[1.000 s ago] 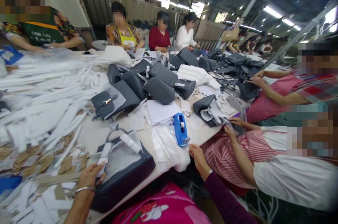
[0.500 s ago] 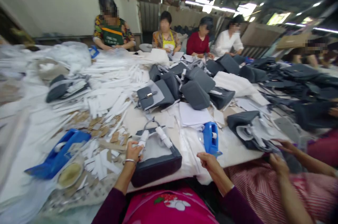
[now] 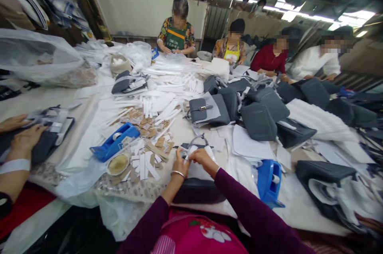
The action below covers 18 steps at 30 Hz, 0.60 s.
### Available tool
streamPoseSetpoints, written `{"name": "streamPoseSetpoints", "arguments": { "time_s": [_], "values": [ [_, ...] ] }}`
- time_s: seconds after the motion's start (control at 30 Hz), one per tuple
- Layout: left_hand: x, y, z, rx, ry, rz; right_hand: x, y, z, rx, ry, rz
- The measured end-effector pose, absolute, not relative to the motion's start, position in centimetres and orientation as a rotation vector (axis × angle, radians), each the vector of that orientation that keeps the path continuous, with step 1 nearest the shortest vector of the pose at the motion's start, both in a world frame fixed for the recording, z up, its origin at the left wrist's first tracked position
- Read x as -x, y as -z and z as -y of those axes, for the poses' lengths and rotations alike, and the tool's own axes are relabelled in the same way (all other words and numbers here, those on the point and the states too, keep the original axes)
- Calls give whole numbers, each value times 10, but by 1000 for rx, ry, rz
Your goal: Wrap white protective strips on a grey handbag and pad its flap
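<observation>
A dark grey handbag of smooth, leather-like material lies flat at the near edge of the counter, just in front of the person. Its curved handle arches up on the far side, and white paper wrap is bound round the base of it. The left hand, a thin metal bangle at its wrist, and the right hand meet over that wrap; the fingers of both are curled close and pinch the paper at the handle, thumbs nearly touching.

Left of the bag lie flat white paper strips and small brown card pieces, then a blue plastic tape dispenser beside a round lid of yellowish paste. A second blue tape dispenser stands right of the bag on crinkled white sheets. Boxy grey bags are heaped further back, with a long drift of white strips beside them.

Half a second ago the right hand lay apart at the counter edge near the right-hand dispenser, and only the left hand was on the wrapped handle; it has now come across to join the left. The view has also swung left, bringing a co-worker's hands on another bag into sight.
</observation>
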<state>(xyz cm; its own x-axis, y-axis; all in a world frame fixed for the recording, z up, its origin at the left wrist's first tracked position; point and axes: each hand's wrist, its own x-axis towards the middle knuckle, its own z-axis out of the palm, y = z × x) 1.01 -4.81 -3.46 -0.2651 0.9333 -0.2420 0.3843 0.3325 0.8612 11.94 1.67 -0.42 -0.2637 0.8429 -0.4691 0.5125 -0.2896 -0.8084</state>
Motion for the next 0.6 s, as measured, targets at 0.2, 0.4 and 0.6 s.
{"name": "streamPoseSetpoints", "arguments": {
  "time_s": [0.2,0.4,0.6],
  "values": [
    [-10,37,42,-1346,-687,-1943,-116,11,-33,1885,-1479,1800],
    [-9,51,37,-1382,-771,-1883,-122,11,-37,1958,-1467,1851],
    [-9,46,37,-1233,-915,-1838,-131,7,-28,1769,-1422,1912]
  ]
}}
